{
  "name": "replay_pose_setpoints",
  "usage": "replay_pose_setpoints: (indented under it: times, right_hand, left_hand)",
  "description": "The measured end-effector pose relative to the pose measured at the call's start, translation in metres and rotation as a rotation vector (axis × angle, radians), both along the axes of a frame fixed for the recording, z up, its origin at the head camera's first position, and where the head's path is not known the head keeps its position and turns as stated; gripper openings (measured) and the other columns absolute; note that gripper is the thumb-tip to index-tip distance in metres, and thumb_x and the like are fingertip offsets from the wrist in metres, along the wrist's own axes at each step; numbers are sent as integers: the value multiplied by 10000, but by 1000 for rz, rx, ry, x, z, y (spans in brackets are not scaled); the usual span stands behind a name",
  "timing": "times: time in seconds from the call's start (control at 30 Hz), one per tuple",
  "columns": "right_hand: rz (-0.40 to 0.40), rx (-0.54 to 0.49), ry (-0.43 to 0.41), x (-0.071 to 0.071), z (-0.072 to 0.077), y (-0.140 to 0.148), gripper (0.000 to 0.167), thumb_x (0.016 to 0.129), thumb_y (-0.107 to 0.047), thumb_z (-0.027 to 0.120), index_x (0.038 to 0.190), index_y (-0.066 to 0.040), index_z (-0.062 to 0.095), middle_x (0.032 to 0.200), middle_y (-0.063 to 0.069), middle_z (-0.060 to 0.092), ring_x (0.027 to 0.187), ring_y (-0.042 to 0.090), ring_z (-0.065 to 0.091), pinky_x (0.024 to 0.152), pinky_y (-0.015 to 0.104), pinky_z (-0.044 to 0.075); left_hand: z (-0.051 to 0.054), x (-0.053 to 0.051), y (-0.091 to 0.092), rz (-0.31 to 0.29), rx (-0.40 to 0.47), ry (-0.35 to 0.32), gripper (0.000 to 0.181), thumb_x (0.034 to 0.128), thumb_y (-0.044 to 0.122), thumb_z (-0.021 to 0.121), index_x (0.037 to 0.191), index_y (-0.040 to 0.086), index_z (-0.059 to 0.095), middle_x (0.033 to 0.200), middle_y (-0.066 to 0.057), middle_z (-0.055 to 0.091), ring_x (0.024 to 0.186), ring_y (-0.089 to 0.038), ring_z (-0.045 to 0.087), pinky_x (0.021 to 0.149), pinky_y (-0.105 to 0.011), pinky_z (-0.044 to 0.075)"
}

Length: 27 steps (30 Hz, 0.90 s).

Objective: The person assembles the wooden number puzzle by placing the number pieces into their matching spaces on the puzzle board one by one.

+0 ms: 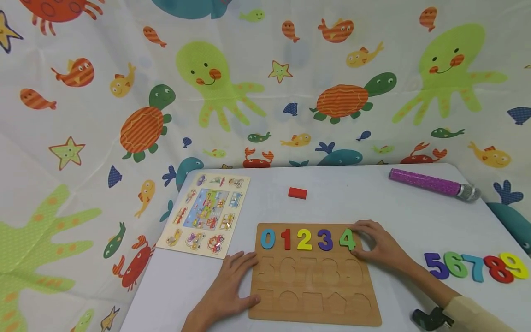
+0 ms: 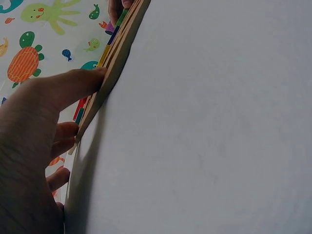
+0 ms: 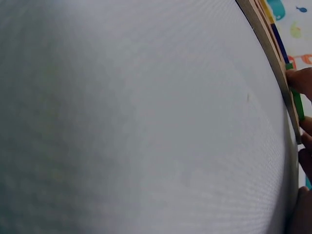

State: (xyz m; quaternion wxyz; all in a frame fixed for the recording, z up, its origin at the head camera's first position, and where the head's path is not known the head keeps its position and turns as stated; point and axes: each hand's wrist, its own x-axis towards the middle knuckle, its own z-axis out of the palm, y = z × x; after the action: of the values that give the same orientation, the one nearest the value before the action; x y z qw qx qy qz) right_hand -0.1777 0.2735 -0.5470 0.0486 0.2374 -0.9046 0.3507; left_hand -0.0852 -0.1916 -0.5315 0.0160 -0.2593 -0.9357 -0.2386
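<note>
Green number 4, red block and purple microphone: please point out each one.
Green number 4 (image 1: 350,241), head view: its upright stroke.
Red block (image 1: 297,193), head view: its top face.
Purple microphone (image 1: 429,182), head view: its glittery handle.

Ten numerals (image 1: 286,240), two boards (image 1: 315,317), one block (image 1: 297,193) and one microphone (image 1: 427,181) lie here.

The person wears a pale beige sleeve (image 1: 477,316) on the right arm, plain cloth with soft creases, its cuff ending partway along the forearm. From there down, the right hand (image 1: 378,242) is bare, with slim fingers. Just beside the cuff shows a small black piece (image 1: 429,319), smooth and rounded; whether it is fastened to the arm cannot be told. The left hand (image 1: 227,287) is bare as far as the view reaches, its fingers slender with rounded tips. The left wrist view shows its thick thumb base in dim light.
</note>
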Motion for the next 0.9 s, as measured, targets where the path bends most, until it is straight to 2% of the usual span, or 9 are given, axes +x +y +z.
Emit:
replay_pose_setpoints:
  times: [0.23, 0.6, 0.73, 0.9]
  right_hand:
    - [-20, 30, -1, 2, 3, 0, 655, 758, -397, 858, 1319, -151, 626, 1317, 51, 536, 1275, 356, 440, 1021, 642, 363]
    - [-37, -8, -42, 5, 5, 4, 672, 755, -408, 858, 1323, -144, 616, 1333, 48, 537, 1278, 349, 448, 1034, 638, 353]
    - [-52, 25, -9, 10, 14, 19, 702, 737, -392, 874, 1331, -135, 600, 1325, 41, 552, 1252, 315, 475, 1003, 607, 404]
    - [-80, 90, 12, 21, 34, 60, 746, 719, -350, 894, 1358, -130, 578, 1333, 65, 553, 1224, 261, 472, 914, 635, 443]
  left_hand:
    - [0, 0, 1, -6, -1, 22, 830, 789, 664, 660, 1447, 183, 504, 1534, 52, 397, 1410, -279, 302, 1113, -646, 200]
    - [0, -2, 1, -6, -6, 0, 831, 789, 656, 671, 1460, 200, 488, 1544, 62, 381, 1418, -265, 286, 1123, -637, 179]
    - [0, -2, 2, -8, -1, -9, 827, 782, 635, 689, 1457, 200, 491, 1541, 56, 388, 1418, -266, 286, 1122, -638, 176]
    - [0, -1, 1, -6, 0, -21, 834, 780, 637, 689, 1460, 196, 488, 1547, 55, 378, 1420, -272, 279, 1120, -640, 175]
